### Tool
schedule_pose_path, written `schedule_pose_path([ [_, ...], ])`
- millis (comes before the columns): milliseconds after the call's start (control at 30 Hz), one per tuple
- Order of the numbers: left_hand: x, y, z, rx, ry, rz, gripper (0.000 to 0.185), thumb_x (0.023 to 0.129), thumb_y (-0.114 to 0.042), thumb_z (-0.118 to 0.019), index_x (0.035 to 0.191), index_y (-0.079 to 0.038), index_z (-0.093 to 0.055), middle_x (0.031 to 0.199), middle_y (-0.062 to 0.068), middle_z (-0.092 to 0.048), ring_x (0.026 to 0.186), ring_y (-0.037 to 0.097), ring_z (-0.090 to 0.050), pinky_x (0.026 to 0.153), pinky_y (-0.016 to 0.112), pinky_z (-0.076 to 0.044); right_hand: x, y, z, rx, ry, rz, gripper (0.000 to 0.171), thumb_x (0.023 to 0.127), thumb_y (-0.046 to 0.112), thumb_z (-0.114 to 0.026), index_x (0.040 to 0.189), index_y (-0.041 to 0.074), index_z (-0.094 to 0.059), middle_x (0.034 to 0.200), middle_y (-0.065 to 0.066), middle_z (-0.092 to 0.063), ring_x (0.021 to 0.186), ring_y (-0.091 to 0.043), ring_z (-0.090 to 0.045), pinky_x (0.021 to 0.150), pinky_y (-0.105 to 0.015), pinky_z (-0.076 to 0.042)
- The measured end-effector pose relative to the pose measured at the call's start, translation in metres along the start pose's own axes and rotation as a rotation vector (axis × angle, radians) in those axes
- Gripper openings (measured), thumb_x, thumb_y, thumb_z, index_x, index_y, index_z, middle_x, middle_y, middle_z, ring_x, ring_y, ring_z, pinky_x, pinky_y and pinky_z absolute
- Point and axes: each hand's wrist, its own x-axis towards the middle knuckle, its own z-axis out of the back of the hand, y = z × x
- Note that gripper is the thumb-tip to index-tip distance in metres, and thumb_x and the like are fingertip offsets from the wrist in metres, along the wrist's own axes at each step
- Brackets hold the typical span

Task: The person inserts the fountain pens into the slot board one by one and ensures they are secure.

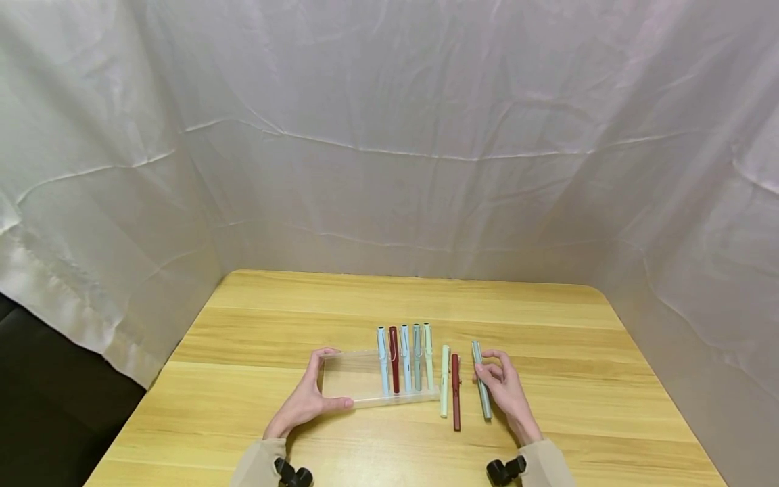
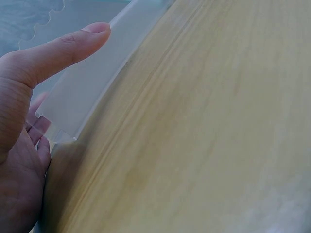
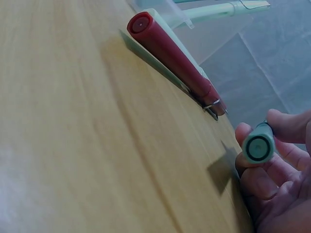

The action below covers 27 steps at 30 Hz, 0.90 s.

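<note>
My left hand (image 1: pixel 306 399) grips the left end of a clear plastic pen tray (image 1: pixel 348 377). In the left wrist view the thumb (image 2: pixel 68 51) lies along its front edge, the other fingers partly hidden behind it. Several capped pens stand side by side in its right part: a light blue pen (image 1: pixel 383 362), a dark red pen (image 1: pixel 394 362), another light blue one, a grey-teal pen (image 1: pixel 417 362) and a pale green pen (image 1: pixel 429 362). To the right, my right hand (image 1: pixel 506 389) pinches a grey-green pen (image 1: pixel 483 389) between thumb and fingers; its round end faces the right wrist camera.
Between tray and right hand, a loose pale green pen (image 1: pixel 444 385) and a loose dark red pen (image 1: pixel 456 396) lie side by side on the wooden table (image 1: pixel 377 453). A pale curtain (image 1: pixel 389 203) hangs behind the table and along its sides.
</note>
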Motion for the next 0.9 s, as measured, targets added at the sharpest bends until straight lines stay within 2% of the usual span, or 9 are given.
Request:
schedule_pose_path([
  [200, -0.001, 0.000, 0.000, 0.004, -0.002, -0.003, 0.099, 0.063, -0.020, -0.095, 0.142, -0.014, -0.036, 0.149, 0.015, -0.042, 0.142, 0.040, -0.036, 0.119, 0.072, -0.018, -0.001, 0.002, 0.001, 0.006, 0.010, -0.065, 0.038, 0.102, 0.016, -0.058, 0.137, 0.005, -0.045, 0.097, -0.011, -0.072, 0.084, -0.008, -0.066, 0.078, -0.020, -0.050],
  [333, -0.001, 0.000, 0.000, 0.004, -0.002, 0.005, 0.099, 0.063, -0.020, -0.095, 0.143, -0.014, -0.036, 0.149, 0.014, -0.042, 0.143, 0.040, -0.035, 0.120, 0.073, -0.016, -0.001, 0.003, 0.001, 0.006, 0.022, -0.061, 0.046, 0.102, 0.018, -0.059, 0.143, 0.003, -0.046, 0.104, -0.018, -0.072, 0.087, -0.007, -0.067, 0.081, -0.020, -0.051],
  [467, 0.000, -0.001, 0.001, -0.001, 0.000, 0.019, 0.099, 0.064, -0.020, -0.095, 0.143, -0.014, -0.036, 0.149, 0.014, -0.041, 0.144, 0.040, -0.034, 0.120, 0.073, -0.014, -0.001, 0.004, 0.001, 0.015, 0.028, -0.052, 0.047, 0.101, 0.017, -0.060, 0.144, -0.001, -0.048, 0.104, -0.018, -0.073, 0.088, -0.005, -0.068, 0.083, -0.017, -0.051],
  [667, 0.000, -0.002, 0.001, -0.010, 0.003, 0.032, 0.099, 0.063, -0.020, -0.095, 0.143, -0.014, -0.036, 0.150, 0.014, -0.041, 0.143, 0.039, -0.035, 0.120, 0.072, -0.017, -0.001, 0.009, 0.001, 0.077, 0.028, -0.067, 0.045, 0.102, 0.014, -0.058, 0.142, -0.004, -0.049, 0.103, -0.016, -0.073, 0.086, -0.007, -0.068, 0.072, -0.022, -0.056],
  [800, 0.000, -0.003, 0.000, -0.016, 0.001, 0.035, 0.100, 0.062, -0.019, -0.095, 0.143, -0.014, -0.036, 0.149, 0.014, -0.043, 0.140, 0.038, -0.038, 0.119, 0.070, -0.022, 0.000, 0.012, 0.001, 0.094, 0.031, -0.053, 0.043, 0.103, 0.014, -0.057, 0.141, -0.004, -0.049, 0.103, -0.013, -0.073, 0.088, -0.007, -0.069, 0.072, -0.023, -0.058],
  [900, 0.000, -0.003, 0.000, -0.016, -0.001, 0.035, 0.100, 0.062, -0.018, -0.095, 0.142, -0.014, -0.036, 0.148, 0.014, -0.043, 0.140, 0.037, -0.039, 0.119, 0.069, -0.023, -0.001, 0.015, 0.001, 0.109, 0.041, -0.039, 0.042, 0.103, 0.014, -0.057, 0.140, -0.004, -0.049, 0.101, -0.010, -0.071, 0.080, -0.009, -0.067, 0.068, -0.025, -0.058],
])
